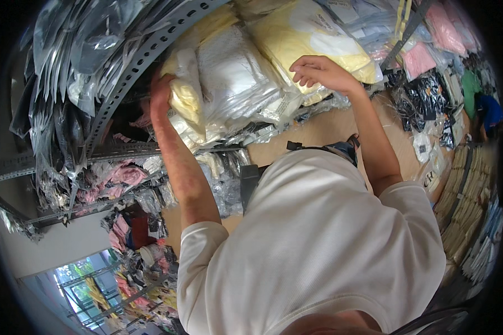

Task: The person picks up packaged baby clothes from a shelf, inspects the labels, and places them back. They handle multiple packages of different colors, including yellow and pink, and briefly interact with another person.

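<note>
My left hand (161, 90) is at the left end of a row of plastic-bagged garments, against a yellow bagged bundle (186, 99); its fingers are partly hidden in shadow, so its hold cannot be told. My right hand (318, 74) hovers over or just touches a large yellow and white bagged garment (318, 35), fingers loosely curled, with nothing seen in it. Between the hands lies a stack of white speckled garments in clear bags (234, 69).
A perforated metal shelf post (144, 54) curves past my left hand, beside hanging clear bags (96, 37). Pink bagged garments (419, 60) lie at upper right. Bundled tan stacks (461, 188) stand at right. A person in blue (490, 111) bends at the far right.
</note>
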`<state>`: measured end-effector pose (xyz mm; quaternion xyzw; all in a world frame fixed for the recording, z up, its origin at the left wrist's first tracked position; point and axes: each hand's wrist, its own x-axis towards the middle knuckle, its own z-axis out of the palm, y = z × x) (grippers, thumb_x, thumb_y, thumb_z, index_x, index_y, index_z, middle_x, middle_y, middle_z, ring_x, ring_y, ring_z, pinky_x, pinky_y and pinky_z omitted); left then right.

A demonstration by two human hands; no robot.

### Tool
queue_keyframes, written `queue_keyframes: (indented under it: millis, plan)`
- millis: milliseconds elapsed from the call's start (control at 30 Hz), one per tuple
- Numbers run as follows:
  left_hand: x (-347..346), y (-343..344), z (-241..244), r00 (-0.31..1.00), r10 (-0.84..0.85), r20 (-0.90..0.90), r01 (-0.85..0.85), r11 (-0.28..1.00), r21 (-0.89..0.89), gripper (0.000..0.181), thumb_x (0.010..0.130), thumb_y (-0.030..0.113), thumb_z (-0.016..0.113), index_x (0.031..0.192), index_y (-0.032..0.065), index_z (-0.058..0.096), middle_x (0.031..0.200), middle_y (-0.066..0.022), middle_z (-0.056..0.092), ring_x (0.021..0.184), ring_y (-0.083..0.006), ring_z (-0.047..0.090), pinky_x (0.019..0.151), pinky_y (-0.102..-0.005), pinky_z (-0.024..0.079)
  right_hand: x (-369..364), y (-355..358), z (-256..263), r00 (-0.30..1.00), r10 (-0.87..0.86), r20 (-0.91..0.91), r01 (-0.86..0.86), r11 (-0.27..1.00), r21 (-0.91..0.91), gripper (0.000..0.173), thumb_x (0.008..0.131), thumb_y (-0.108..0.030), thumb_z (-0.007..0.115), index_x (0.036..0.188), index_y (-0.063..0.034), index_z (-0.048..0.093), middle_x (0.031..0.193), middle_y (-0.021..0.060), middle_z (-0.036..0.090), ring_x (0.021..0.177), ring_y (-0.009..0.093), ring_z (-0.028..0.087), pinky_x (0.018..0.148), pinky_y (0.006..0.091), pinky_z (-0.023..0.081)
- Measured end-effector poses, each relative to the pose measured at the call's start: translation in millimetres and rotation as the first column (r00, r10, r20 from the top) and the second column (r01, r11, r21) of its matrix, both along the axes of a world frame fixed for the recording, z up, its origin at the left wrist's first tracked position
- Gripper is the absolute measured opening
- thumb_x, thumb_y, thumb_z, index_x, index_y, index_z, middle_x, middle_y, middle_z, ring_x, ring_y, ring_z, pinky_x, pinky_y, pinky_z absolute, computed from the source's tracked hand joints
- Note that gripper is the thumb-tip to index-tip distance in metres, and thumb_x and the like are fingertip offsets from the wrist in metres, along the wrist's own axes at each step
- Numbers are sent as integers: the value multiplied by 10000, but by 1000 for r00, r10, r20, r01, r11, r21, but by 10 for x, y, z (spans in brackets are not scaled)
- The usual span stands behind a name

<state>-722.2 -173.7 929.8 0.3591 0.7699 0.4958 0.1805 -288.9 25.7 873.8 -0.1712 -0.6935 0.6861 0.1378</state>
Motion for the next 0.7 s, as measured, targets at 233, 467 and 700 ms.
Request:
queue_keyframes:
  millis: [233,467,700]
  plan:
    - [604,360,-281,943,-160,-292,158,987,-31,664,828,139,534,1465,-3,405,1408,-253,515,1266,-347,525,1063,-347,403,-1027,-258,-202,997,36,-73,-70,834,-548,605,1008,-468,520,1406,-19,437,1308,235,574,1122,266,618,923,329,518]
    - [1482,585,-437,854,-285,-434,296,954,-44,685,892,89,498,1515,-44,248,1463,-336,400,1332,-473,434,1106,-444,378,-1599,-270,-248,972,101,-213,-228,629,-743,716,980,-566,496,1482,-87,320,1278,158,573,1121,243,589,929,305,477]
    - [1802,836,30,848,-237,-474,234,970,-65,765,882,46,533,1535,-55,148,1481,-354,353,1374,-477,367,1104,-461,382,-1714,-130,46,950,-55,-307,-159,759,-631,556,1023,-461,466,1431,-94,374,1248,96,618,1096,197,604,956,343,475]
